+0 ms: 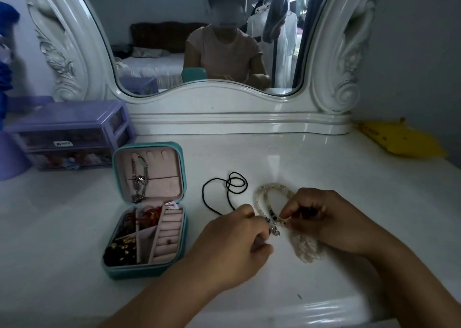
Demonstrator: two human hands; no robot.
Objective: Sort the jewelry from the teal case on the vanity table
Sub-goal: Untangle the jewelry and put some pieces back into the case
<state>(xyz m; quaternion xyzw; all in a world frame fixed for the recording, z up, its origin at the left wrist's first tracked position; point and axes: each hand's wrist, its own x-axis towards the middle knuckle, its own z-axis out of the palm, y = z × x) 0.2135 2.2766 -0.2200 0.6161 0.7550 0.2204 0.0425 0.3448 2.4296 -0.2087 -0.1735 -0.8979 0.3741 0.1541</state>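
Observation:
The teal case lies open on the white vanity table, its pink lid up with a silver chain hanging inside. Its tray holds red cord pieces, dark beads and gold bits. A clear beaded necklace lies looped to the right of the case. My left hand pinches its dark and crystal end beads. My right hand pinches the strand just beside them. A black cord curls on the table behind my left hand; which hand its near end touches, I cannot tell.
A purple drawer box stands at the back left behind the case. A yellow object lies at the back right. The ornate white mirror frame runs along the back of the table.

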